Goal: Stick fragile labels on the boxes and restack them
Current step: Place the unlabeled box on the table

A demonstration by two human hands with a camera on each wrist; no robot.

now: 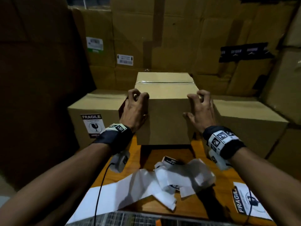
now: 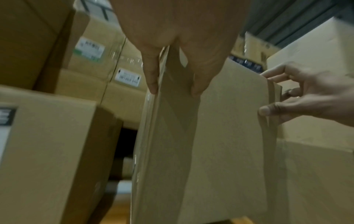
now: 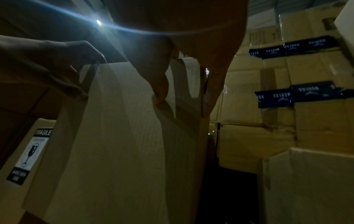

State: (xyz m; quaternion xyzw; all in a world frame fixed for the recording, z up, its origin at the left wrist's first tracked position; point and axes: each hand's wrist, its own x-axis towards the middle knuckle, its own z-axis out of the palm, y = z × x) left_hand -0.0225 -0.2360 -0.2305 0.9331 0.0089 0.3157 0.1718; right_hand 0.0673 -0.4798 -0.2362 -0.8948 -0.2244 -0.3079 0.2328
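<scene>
Head view: a plain cardboard box sits between two hands above a wooden table. The left hand clamps its near left corner, fingers curled over the top edge, thumb on the front face. The right hand grips the opposite corner the same way. A labelled box stands just left of the left hand, and peeled backing paper lies below both wrists.

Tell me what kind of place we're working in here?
Most likely a warehouse or stockroom. Sealed cartons are stacked high like a wall, several bearing shipping labels. A wooden table serves as a labelling station, with peeled backing paper and a fragile label lying on it.
</scene>
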